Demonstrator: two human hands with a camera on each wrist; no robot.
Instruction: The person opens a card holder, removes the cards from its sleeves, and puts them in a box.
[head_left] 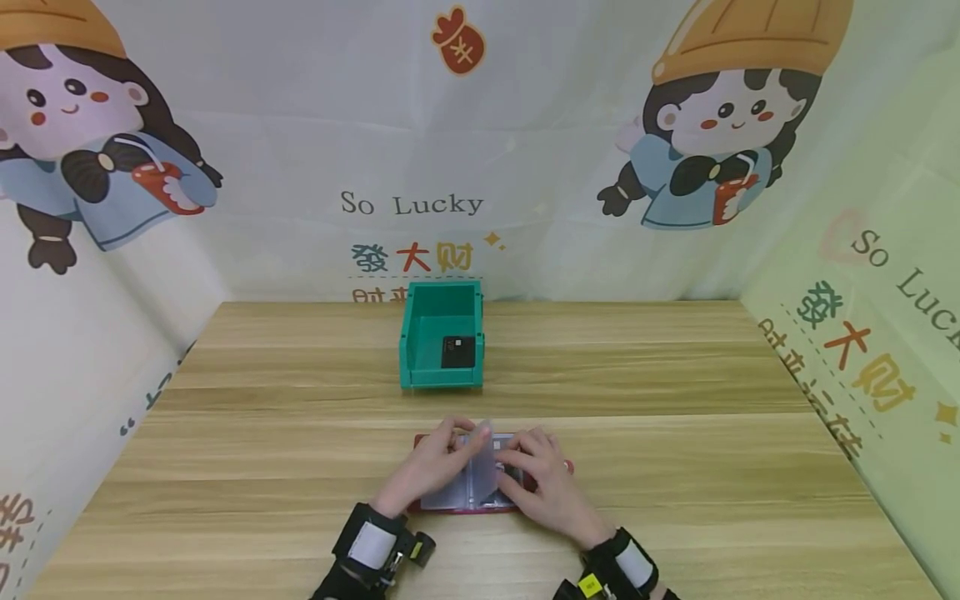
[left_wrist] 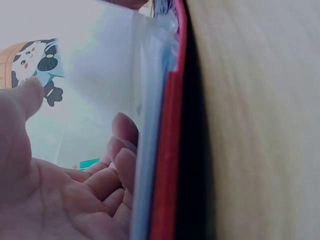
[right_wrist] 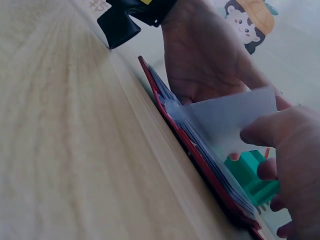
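Note:
A small card holder (head_left: 442, 497) with a red cover and clear plastic sleeve pages lies opened on the table. One translucent page (right_wrist: 230, 117) stands raised between the hands. My left hand (head_left: 431, 467) is over the left side, its thumb close to the raised page's top corner and its fingers by the far side. From the right, my right hand (head_left: 551, 492) reaches over the holder; its thumb (right_wrist: 260, 131) touches the raised page, and its other fingers are slightly bent and apart. Something dark (head_left: 513, 472) shows under the right hand, partly hidden.
Behind the holder stands a green plastic bin (head_left: 442, 379) with a black card (head_left: 457, 352) inside. The wooden table (head_left: 225, 467) is bordered by printed white cloth (head_left: 555, 150) at the back and sides.

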